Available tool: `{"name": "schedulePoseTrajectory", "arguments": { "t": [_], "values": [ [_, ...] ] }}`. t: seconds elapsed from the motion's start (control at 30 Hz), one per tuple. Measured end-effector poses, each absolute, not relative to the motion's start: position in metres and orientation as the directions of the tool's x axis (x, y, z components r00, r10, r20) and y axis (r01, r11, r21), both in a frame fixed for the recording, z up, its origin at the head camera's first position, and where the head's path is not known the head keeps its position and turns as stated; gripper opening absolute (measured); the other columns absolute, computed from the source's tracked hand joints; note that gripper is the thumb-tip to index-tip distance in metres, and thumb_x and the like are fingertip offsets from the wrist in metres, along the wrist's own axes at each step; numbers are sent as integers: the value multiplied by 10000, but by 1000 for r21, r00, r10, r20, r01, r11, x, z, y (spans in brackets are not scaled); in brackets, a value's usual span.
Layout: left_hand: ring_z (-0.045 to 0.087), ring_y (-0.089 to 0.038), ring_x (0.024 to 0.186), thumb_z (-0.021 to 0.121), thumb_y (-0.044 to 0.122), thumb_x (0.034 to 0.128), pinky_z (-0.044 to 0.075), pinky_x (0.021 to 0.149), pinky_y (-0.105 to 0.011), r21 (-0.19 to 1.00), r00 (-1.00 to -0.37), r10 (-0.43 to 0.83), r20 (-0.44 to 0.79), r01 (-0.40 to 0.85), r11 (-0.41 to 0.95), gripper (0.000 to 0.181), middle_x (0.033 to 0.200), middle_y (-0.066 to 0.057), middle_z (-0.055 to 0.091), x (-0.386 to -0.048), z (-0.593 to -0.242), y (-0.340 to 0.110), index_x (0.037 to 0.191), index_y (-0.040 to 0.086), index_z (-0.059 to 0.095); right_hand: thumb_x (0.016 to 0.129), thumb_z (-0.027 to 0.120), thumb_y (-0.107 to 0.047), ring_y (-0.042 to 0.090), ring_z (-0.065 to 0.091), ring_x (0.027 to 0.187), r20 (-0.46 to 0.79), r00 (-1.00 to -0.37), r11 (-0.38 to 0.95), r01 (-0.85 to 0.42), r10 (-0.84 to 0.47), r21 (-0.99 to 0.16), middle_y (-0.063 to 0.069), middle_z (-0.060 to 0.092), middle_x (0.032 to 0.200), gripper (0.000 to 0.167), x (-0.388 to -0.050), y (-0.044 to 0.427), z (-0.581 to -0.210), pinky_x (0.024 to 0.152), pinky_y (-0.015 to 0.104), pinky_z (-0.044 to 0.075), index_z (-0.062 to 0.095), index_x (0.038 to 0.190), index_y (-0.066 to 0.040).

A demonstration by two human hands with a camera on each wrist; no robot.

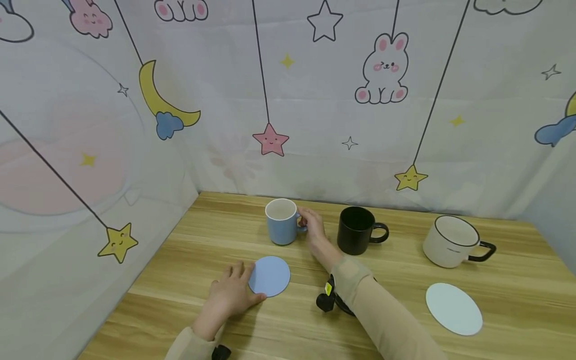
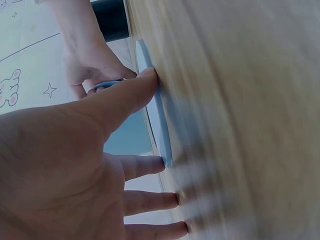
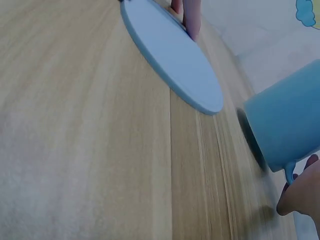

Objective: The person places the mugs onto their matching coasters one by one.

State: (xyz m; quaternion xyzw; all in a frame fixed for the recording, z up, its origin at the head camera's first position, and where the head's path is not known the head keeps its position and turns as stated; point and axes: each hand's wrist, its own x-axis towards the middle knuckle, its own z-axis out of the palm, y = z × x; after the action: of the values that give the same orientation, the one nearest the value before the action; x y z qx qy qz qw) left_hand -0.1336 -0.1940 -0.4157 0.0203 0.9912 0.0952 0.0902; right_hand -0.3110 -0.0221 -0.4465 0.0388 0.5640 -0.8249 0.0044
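Observation:
My right hand (image 1: 313, 227) grips the handle of a light blue mug (image 1: 281, 227) with a white inside. The mug is upright near the back of the wooden table; whether its base touches the wood is hard to tell. In the right wrist view the mug (image 3: 287, 117) has a dark shadow along its base. My left hand (image 1: 231, 292) holds a round light blue coaster (image 1: 271, 276) at its near left side. The left wrist view shows the thumb and index fingertip against the edge of the coaster (image 2: 154, 110), the other fingertips down at the table.
Right of the blue mug stands a black mug (image 1: 355, 231), partly behind my right forearm. A white mug (image 1: 451, 242) with a black handle stands further right, and a round white coaster (image 1: 453, 309) lies in front of it. A patterned cloth (image 1: 315, 170) hangs behind the table.

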Motion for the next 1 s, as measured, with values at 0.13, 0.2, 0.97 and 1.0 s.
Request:
{"name": "schedulePoseTrajectory", "arguments": {
  "t": [0.13, 0.2, 0.97, 1.0],
  "values": [
    [361, -517, 1334, 683, 554, 807, 418, 893, -710, 194, -983, 60, -174, 25, 981, 854, 1487, -267, 358, -133, -416, -195, 1450, 66, 403, 928, 544, -73, 140, 400, 645, -80, -996, -378, 59, 40, -924, -33, 352, 580, 438, -308, -23, -446, 729, 279, 344, 400, 524, -161],
    [360, -515, 1335, 681, 554, 809, 416, 896, -710, 193, -983, 60, -175, 25, 981, 852, 1488, -266, 357, -133, -415, -195, 1451, 68, 402, 930, 553, -90, 148, 407, 661, -88, -995, -378, 67, 38, -923, -33, 358, 587, 436, -305, -23, -445, 745, 285, 344, 403, 528, -168],
    [350, -498, 1346, 675, 563, 810, 415, 909, -695, 188, -981, 49, -190, 13, 982, 853, 1489, -254, 359, -133, -414, -193, 1454, 74, 400, 949, 550, -144, 139, 421, 664, -104, -995, -394, 97, -3, -914, -34, 350, 578, 466, -279, -21, -431, 782, 286, 312, 368, 521, -156],
    [348, -500, 1346, 675, 562, 811, 414, 910, -696, 190, -981, 49, -189, 13, 982, 853, 1489, -254, 359, -133, -414, -193, 1453, 74, 400, 951, 548, -148, 139, 421, 668, -105, -994, -392, 99, -6, -915, -33, 351, 581, 464, -278, -20, -430, 786, 289, 310, 367, 525, -155]
  ]
}}
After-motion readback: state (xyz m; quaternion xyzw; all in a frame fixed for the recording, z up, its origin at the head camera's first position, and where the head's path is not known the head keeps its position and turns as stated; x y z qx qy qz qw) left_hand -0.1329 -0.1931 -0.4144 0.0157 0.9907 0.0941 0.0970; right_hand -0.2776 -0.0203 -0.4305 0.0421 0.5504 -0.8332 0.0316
